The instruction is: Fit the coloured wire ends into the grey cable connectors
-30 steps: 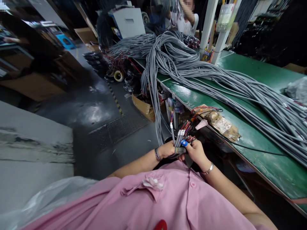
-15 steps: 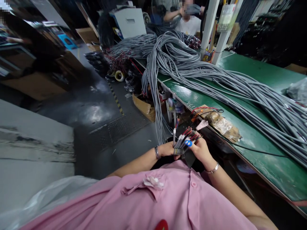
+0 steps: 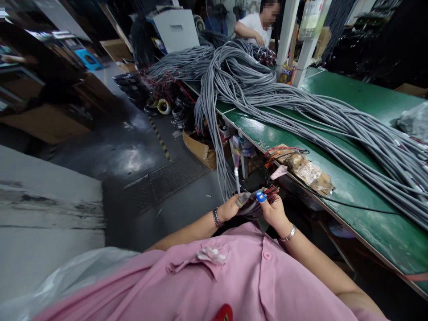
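Observation:
Low in front of my body, my left hand (image 3: 229, 208) is closed around a single grey cable (image 3: 237, 183), which points up and has its coloured wire ends showing, blurred. A grey wrap covers a finger or thumb of that hand. Close by on the right, my right hand (image 3: 276, 213) is wrapped round a bundle of grey cables (image 3: 253, 208). Red and dark stripped wire ends (image 3: 271, 192) stick out past its fingers. Blue tape (image 3: 261, 196) covers the right thumb. Part of the bundle is hidden behind the hands.
A green-topped table (image 3: 334, 162) runs along the right, bearing a long heap of grey cables (image 3: 284, 100). Some cables hang over its edge to the floor. Near that edge lies a taped brown cardboard piece (image 3: 306, 171). A cardboard box (image 3: 199, 149) sits below. Another person (image 3: 256, 26) is beyond the table.
My hands have drawn slightly apart. The single cable now stands separate in my left hand, while the other cable ends lean rightward in my right. The person behind has lowered their arms.

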`<state>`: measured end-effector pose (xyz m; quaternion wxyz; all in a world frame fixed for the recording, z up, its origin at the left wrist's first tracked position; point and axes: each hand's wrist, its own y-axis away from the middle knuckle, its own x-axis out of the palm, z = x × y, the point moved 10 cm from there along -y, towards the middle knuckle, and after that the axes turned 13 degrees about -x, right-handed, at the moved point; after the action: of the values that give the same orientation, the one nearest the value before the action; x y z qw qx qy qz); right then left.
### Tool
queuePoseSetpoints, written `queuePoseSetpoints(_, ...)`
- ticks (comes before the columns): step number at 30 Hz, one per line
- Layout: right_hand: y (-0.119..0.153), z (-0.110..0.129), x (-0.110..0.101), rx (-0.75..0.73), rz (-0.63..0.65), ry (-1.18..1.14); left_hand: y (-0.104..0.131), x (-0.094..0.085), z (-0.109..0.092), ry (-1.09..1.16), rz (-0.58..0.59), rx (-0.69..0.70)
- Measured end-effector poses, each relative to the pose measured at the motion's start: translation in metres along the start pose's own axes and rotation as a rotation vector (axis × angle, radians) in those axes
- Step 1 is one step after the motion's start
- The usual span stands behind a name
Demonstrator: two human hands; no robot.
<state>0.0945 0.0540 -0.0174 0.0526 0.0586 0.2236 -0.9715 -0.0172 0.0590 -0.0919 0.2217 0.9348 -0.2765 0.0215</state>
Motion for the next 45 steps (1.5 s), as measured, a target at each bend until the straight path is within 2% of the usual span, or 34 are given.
queuePoseSetpoints(2,-0.001,0.010,0.000,-0.059,0.018,0.015,0.004,-0.015,-0.015,-0.131,-0.121,0.094)
queuePoseSetpoints(5,0.000,0.018,-0.001,-0.128,0.025,0.044,0.008,-0.022,-0.032,-0.480,-0.200,0.167)
queuePoseSetpoints(8,0.002,0.016,-0.004,-0.146,0.028,0.116,0.006,-0.014,-0.032,-0.692,-0.138,0.170)
queuePoseSetpoints(11,0.004,0.013,0.000,-0.175,0.079,0.181,0.001,-0.002,-0.023,-0.827,-0.070,0.174)
queuePoseSetpoints(14,0.004,0.018,0.006,-0.205,0.125,0.162,-0.005,0.001,-0.013,-0.913,-0.031,0.154)
queuePoseSetpoints(16,0.003,0.021,0.008,-0.192,0.138,0.128,-0.005,-0.002,-0.012,-0.877,0.025,0.141)
queuePoseSetpoints(18,0.001,0.022,0.008,-0.167,0.141,0.098,-0.002,-0.005,-0.018,-0.743,0.133,0.135)
queuePoseSetpoints(21,-0.004,0.024,0.008,-0.158,0.146,0.069,0.009,0.002,-0.045,-0.423,0.383,0.194)
queuePoseSetpoints(23,-0.007,0.028,0.010,-0.191,0.163,0.071,0.009,0.007,-0.063,-0.264,0.445,0.222)
queuePoseSetpoints(24,-0.008,0.031,0.012,-0.213,0.182,0.078,0.007,0.014,-0.064,-0.255,0.473,0.196)
queuePoseSetpoints(26,-0.009,0.037,0.017,-0.248,0.237,0.119,0.001,0.037,-0.053,-0.330,0.581,0.101)
queuePoseSetpoints(30,-0.007,0.048,0.023,-0.302,0.349,0.273,-0.008,0.072,-0.027,-0.396,0.702,-0.008)
queuePoseSetpoints(32,-0.009,0.055,0.022,-0.346,0.366,0.317,-0.011,0.075,-0.023,-0.405,0.639,0.009)
queuePoseSetpoints(33,-0.011,0.059,0.021,-0.365,0.359,0.323,-0.012,0.072,-0.027,-0.398,0.560,0.048)
queuePoseSetpoints(36,-0.020,0.064,0.012,-0.361,0.300,0.311,-0.006,0.051,-0.046,-0.327,0.255,0.189)
queuePoseSetpoints(38,-0.024,0.060,0.006,-0.306,0.266,0.289,0.002,0.037,-0.052,-0.216,0.136,0.196)
queuePoseSetpoints(43,-0.024,0.045,0.001,-0.170,0.249,0.208,0.009,0.008,-0.043,0.084,0.011,0.049)
queuePoseSetpoints(45,-0.025,0.040,0.002,-0.120,0.247,0.175,0.008,0.002,-0.037,0.135,-0.023,0.012)
